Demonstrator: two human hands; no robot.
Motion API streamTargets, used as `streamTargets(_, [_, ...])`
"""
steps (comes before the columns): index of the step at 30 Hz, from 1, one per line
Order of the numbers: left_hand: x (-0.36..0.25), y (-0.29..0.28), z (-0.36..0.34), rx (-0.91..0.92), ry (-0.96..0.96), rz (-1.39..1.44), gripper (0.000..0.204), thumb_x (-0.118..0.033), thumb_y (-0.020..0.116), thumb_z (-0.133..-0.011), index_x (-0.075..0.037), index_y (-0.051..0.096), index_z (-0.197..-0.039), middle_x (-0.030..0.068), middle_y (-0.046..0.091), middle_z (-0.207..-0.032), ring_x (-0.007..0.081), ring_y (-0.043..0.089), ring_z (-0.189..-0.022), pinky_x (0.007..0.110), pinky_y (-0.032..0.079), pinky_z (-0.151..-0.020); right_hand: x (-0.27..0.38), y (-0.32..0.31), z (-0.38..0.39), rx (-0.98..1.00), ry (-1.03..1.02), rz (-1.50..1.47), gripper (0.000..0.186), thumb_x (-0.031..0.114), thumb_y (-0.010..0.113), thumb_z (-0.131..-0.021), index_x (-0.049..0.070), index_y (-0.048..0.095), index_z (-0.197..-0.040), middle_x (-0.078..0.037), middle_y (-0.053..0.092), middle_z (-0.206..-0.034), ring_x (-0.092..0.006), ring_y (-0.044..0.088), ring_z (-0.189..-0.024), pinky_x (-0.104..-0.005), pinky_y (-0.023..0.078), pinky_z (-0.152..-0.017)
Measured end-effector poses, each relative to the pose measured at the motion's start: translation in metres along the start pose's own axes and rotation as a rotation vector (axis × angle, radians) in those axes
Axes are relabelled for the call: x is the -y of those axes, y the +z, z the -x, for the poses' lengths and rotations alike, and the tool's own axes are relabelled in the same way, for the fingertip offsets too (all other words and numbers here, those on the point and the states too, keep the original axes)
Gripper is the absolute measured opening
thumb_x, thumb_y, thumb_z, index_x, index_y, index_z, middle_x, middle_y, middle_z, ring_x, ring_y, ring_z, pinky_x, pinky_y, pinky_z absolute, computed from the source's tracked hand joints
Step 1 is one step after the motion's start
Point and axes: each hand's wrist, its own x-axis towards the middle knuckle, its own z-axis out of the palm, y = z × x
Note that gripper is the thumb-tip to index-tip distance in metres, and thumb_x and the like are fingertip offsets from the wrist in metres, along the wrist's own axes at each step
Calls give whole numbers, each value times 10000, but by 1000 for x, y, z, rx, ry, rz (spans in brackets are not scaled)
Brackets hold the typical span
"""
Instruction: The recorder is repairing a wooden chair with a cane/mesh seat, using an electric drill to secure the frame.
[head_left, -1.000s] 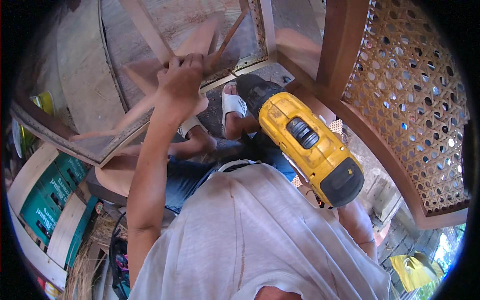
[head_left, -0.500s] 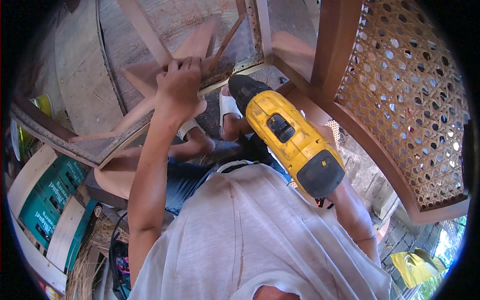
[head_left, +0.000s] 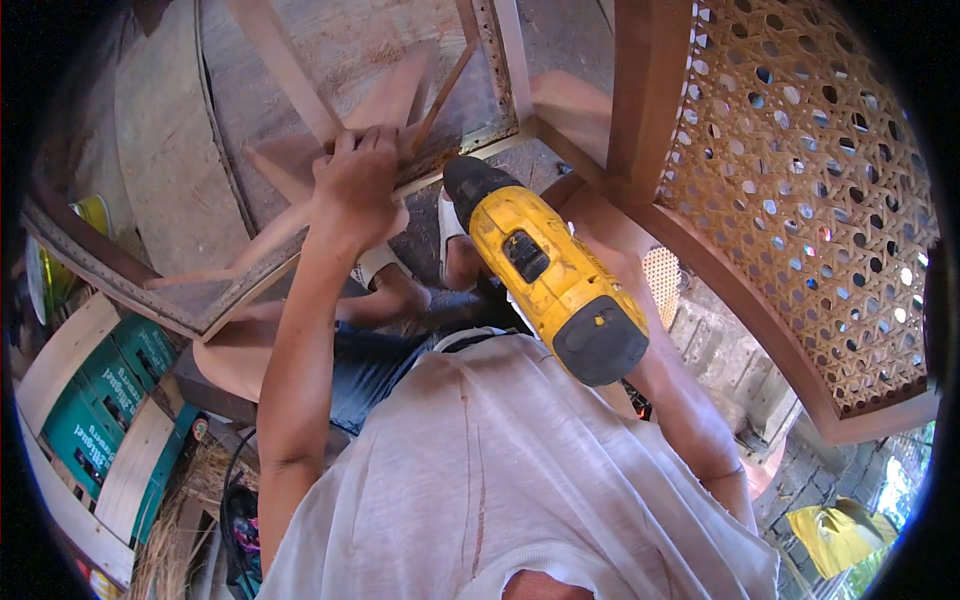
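Note:
My right hand [head_left: 622, 262] holds a yellow and black cordless drill [head_left: 552, 262]; the drill's body hides most of its fingers. The black chuck points up and left, close to the near rail of a wooden seat frame [head_left: 270, 262] with small holes along its edge. Whether the bit touches the wood, I cannot tell. My left hand [head_left: 358, 190] is closed over that near rail, its fingers curled beside a slanting thin wooden strip [head_left: 443, 98].
On the right stands a wooden panel with woven cane [head_left: 800, 190], joined to the frame. A green crate with pale slats [head_left: 95, 415] sits at the lower left. My sandalled feet [head_left: 455, 245] are under the frame. A yellow bag [head_left: 840, 535] lies at the lower right.
My right hand has shifted the drill a little left and forward. The cane panel appears slightly further left. My left hand keeps its place on the rail.

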Motion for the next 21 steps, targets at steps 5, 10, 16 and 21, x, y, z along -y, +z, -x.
streamTargets(5, [0,-4,1,4,10,34,630,-170,776,-649,-75,544,-1227,57,636,-1248,290,559,-1214,487,502,-919,-5,3,-2,-10,-55,-59,377,210,741,-765,17,600,-1057,-263,681,-900,-445,655,-922,-493,522,-784])
streamTargets(10, [0,-5,0,25,0,51,637,-157,770,-647,-65,539,-1233,71,631,-1254,299,548,-1228,501,493,-928,-10,7,-5,-54,-154,-12,409,196,769,-732,19,605,-1062,-261,677,-890,-449,652,-914,-488,523,-772])
streamTargets(16, [-2,-7,-1,90,-13,52,638,-137,743,-658,-67,532,-1257,79,606,-1295,307,528,-1253,520,480,-957,-13,6,-6,-92,-259,56,457,181,774,-739,30,616,-1140,-234,683,-995,-437,643,-976,-449,529,-824])
streamTargets(21, [-2,-13,-3,144,-41,104,624,-113,716,-684,-85,526,-1278,82,590,-1318,320,511,-1286,548,469,-985,-19,5,-7,-45,-220,89,452,141,758,-755,28,635,-1174,-204,696,-1065,-416,647,-1011,-400,541,-855])
